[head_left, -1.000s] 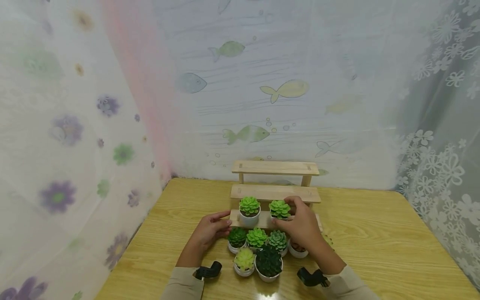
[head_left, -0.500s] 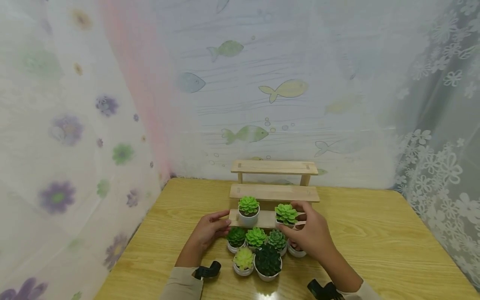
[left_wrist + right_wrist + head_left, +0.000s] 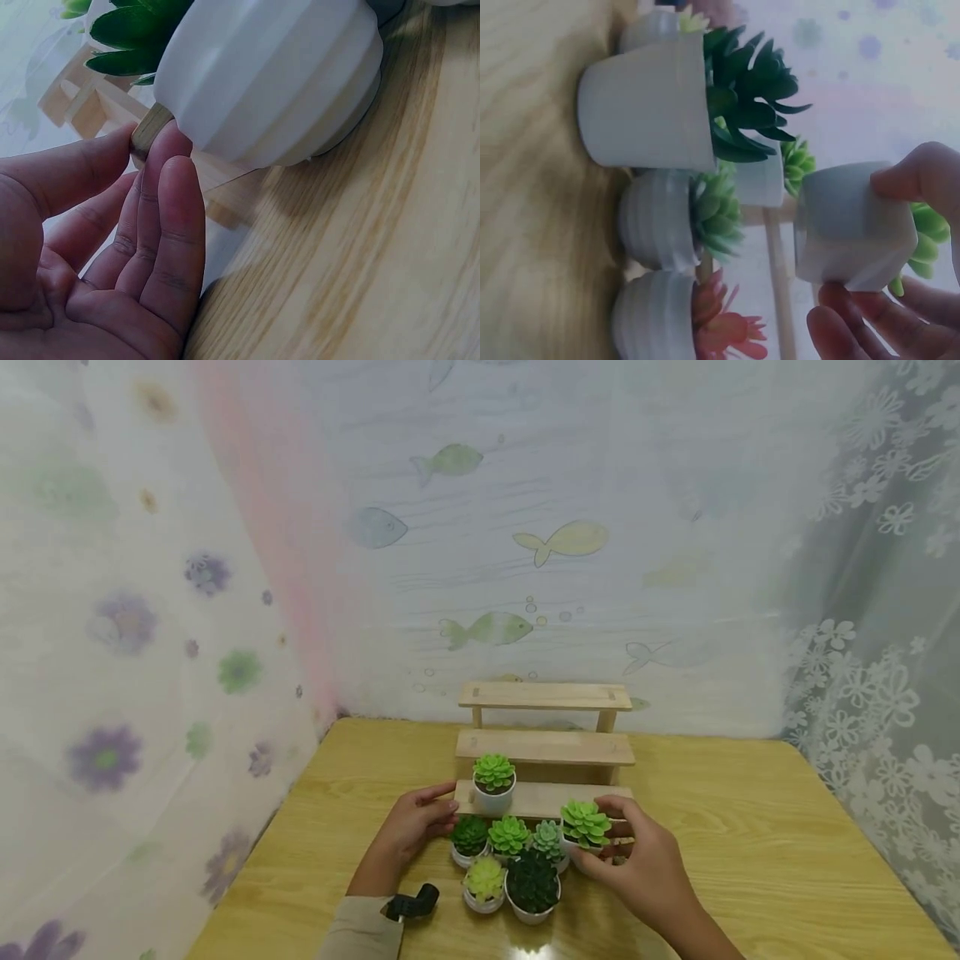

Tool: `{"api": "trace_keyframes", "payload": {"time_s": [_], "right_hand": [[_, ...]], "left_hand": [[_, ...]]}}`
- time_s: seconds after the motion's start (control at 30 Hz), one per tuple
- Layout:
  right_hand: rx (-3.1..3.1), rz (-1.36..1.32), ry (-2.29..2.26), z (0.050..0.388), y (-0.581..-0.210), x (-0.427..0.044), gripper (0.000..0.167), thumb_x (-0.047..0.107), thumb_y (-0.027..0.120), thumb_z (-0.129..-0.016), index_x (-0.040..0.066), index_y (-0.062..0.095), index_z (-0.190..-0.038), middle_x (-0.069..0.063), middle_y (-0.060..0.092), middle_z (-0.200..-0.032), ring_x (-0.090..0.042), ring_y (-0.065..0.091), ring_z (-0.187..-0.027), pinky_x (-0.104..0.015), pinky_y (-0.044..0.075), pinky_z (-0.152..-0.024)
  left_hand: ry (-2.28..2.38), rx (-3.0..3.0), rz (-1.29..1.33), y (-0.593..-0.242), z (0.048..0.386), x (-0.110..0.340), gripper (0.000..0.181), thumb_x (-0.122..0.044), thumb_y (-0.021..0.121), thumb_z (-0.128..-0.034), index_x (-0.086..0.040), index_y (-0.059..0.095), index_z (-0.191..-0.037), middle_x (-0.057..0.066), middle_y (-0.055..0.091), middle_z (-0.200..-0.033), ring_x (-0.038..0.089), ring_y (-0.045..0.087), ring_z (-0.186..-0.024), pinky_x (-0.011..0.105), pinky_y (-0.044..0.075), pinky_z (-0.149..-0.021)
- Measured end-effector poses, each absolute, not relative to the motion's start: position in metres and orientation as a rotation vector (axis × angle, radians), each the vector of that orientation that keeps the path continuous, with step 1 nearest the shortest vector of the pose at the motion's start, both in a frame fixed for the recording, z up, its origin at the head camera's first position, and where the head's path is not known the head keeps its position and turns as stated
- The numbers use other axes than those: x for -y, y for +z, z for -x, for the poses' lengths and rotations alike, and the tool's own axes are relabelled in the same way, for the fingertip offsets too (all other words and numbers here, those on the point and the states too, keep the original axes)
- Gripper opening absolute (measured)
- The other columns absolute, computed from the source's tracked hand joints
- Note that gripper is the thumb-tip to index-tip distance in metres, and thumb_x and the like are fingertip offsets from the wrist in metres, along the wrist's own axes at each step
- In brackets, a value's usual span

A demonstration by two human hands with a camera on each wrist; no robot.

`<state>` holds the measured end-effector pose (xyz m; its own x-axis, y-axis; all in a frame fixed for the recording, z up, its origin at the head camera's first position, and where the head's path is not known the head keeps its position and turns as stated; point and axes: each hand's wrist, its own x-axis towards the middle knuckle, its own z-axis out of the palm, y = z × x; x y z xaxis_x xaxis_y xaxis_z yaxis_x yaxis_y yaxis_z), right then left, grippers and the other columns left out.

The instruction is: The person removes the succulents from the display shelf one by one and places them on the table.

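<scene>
With thumb and fingers, my right hand holds the white pot of a bright green succulent. In the right wrist view the pot is off the tabletop, its base apart from other things. My left hand pinches the left end of the lowest step on a three-step wooden plant stand; the left wrist view shows thumb and finger on that wooden end. Another bright green potted succulent stands on the lowest step, at its left. A white ribbed pot is beside my left fingers.
Several potted succulents are grouped before the stand: a dark green one in front, a yellow-green one, and others behind. A red one shows in the right wrist view. Patterned curtains enclose the wooden table.
My right hand has carried the bright green succulent off the lowest step, moving right and toward me. My left hand has kept its grip on the stand.
</scene>
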<state>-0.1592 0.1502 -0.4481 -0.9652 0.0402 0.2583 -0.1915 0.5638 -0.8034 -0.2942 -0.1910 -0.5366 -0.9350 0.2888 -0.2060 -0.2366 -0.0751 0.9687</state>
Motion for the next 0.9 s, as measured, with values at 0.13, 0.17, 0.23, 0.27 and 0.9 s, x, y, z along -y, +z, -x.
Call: {"api": "trace_keyframes", "payload": {"time_s": [0.13,0.17,0.23,0.27,0.9], "right_hand": [[2.567,-0.122,1.335,0.15,-0.448,-0.153,0.064,0.021,0.094,-0.076,0.018,0.062,-0.131,-0.003,0.068,-0.115,-0.014,0.07,-0.091,-0.027,0.063,-0.073],[2.571,-0.12,1.34,0.147,-0.448,-0.154,0.064,0.019,0.094,-0.076,0.018,0.063,-0.131,-0.003,0.068,-0.115,-0.014,0.07,-0.091,-0.028,0.063,-0.074],[2.587,-0.097,1.355,0.141,-0.448,-0.156,0.063,0.018,0.094,-0.075,0.019,0.063,-0.131,-0.002,0.068,-0.115,-0.012,0.07,-0.092,-0.027,0.063,-0.075],[2.596,-0.088,1.361,0.139,-0.449,-0.157,0.063,0.018,0.094,-0.075,0.02,0.064,-0.13,-0.001,0.069,-0.114,-0.011,0.07,-0.092,-0.027,0.063,-0.076],[2.802,-0.197,1.493,0.127,-0.487,-0.168,0.065,0.02,0.09,-0.079,0.013,0.062,-0.137,-0.014,0.069,-0.128,-0.015,0.075,-0.095,-0.024,0.062,-0.075]], "left_hand": [[2.084,-1.846,-0.054,-0.538,0.296,0.191,0.055,-0.009,0.07,-0.0988,-0.004,0.053,-0.151,0.002,0.077,-0.098,0.014,0.075,-0.087,0.027,0.062,-0.076],[2.084,-1.846,-0.056,-0.538,0.296,0.19,0.055,-0.009,0.07,-0.0989,-0.003,0.053,-0.151,0.002,0.077,-0.097,0.013,0.074,-0.087,0.027,0.062,-0.076],[2.086,-1.839,-0.06,-0.538,0.296,0.19,0.056,-0.008,0.07,-0.0989,-0.003,0.052,-0.151,0.002,0.077,-0.097,0.013,0.074,-0.086,0.027,0.062,-0.075],[2.086,-1.837,-0.064,-0.538,0.296,0.19,0.056,-0.008,0.069,-0.099,-0.003,0.052,-0.152,0.002,0.077,-0.098,0.013,0.074,-0.086,0.027,0.062,-0.076],[2.078,-1.848,-0.082,-0.538,0.296,0.19,0.057,-0.008,0.069,-0.0993,0.0,0.05,-0.152,0.001,0.077,-0.097,0.012,0.074,-0.088,0.026,0.062,-0.076]]}}
